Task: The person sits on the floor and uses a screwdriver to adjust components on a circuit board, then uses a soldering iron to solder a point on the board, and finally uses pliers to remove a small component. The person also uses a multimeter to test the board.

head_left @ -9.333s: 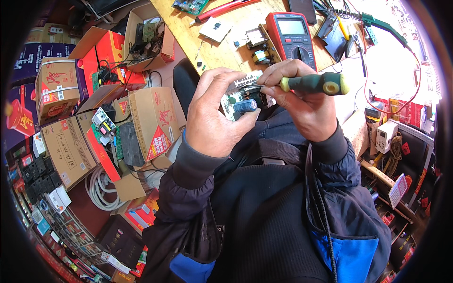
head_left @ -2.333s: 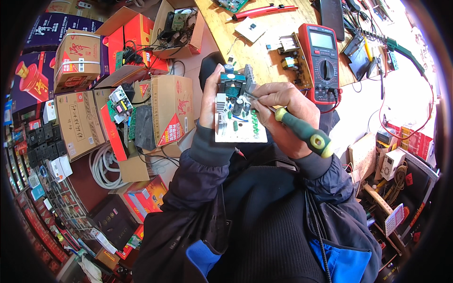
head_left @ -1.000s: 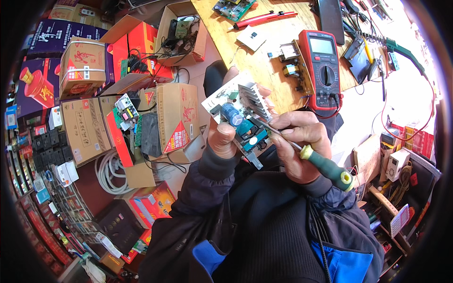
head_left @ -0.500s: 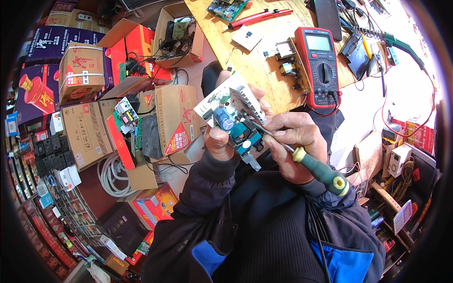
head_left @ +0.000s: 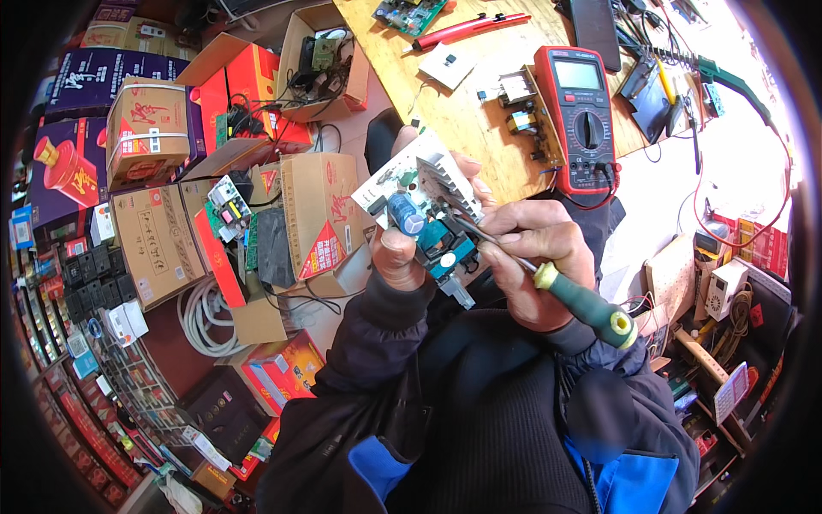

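Observation:
My left hand (head_left: 401,259) grips a white circuit board (head_left: 383,182) from below and behind, its thumb by a blue cylindrical capacitor (head_left: 405,213). A finned metal heatsink (head_left: 447,184) and a dark green transformer-like block (head_left: 456,248) stand on the board. In my right hand (head_left: 541,257) is a screwdriver with a green and yellow handle (head_left: 586,304). The fingers pinch its thin shaft, and the shaft's end reaches in among the parts beside the heatsink. Exactly what the tip touches is too small to tell.
A red multimeter (head_left: 586,120) lies on the wooden table (head_left: 505,176), beside a second board with parts (head_left: 529,116). Behind are red pens (head_left: 471,32) and a small white square piece (head_left: 448,65). Cardboard boxes (head_left: 324,210) with boards and cables stand at left.
The screwdriver has shifted slightly, its handle end a little lower and to the right, its tip deeper by the heatsink. The board has barely moved. A dark round blur now covers part of my jacket.

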A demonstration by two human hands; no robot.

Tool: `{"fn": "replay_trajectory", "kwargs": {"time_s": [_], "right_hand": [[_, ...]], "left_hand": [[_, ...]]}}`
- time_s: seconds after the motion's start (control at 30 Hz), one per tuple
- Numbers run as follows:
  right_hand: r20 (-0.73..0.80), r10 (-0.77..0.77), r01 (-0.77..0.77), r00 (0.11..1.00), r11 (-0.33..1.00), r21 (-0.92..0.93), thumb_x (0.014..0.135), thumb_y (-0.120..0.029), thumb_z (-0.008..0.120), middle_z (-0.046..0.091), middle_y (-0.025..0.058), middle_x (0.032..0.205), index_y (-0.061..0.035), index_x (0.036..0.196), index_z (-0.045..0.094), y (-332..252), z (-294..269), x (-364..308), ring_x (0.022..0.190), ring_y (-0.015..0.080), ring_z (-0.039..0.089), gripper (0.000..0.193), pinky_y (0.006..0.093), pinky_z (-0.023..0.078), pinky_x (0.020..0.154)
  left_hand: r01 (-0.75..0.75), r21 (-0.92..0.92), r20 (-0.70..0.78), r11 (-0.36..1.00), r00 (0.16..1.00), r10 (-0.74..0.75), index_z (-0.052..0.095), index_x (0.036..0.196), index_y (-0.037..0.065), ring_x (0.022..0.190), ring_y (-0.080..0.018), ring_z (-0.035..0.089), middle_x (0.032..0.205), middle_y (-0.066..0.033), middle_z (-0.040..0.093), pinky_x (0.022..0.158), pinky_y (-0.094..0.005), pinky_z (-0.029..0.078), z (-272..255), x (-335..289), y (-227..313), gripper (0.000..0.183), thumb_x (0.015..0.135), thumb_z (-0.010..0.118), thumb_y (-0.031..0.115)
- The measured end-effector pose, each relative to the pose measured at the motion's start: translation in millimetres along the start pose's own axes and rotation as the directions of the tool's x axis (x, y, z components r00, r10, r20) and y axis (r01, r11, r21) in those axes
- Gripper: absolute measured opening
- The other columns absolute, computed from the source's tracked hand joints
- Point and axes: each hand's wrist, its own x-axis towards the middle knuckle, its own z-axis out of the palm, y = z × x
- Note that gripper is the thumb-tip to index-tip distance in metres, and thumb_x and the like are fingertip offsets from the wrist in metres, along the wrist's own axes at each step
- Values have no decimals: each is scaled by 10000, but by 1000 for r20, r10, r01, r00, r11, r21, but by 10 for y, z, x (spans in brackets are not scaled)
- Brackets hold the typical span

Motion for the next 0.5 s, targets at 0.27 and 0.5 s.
{"fn": "replay_trajectory", "kwargs": {"time_s": [0.27, 0.5], "right_hand": [[4, -7, 7, 1000, 1000, -6, 842, 21, 862, 764, 144, 1031, -55, 1014, 634, 14, 0, 2, 921, 260, 776, 295, 335, 611, 770], [9, 2, -2, 1000, 999, -40, 828, 24, 869, 766, 128, 1022, -61, 1013, 643, -15, 1, 15, 902, 253, 773, 304, 337, 611, 765]], "left_hand": [[1, 55, 0, 999, 1000, -1, 234, 1614, 96, 1161, -303, 662, 1323, -188, 618, 944, -497, 590, -9, 21, -3, 1251, 704, 950, 568], [-34, 88, -27, 996, 999, 37, 283, 1585, 66, 1162, -299, 665, 1328, -187, 616, 947, -491, 599, 23, -2, -28, 1217, 705, 932, 601]]}}
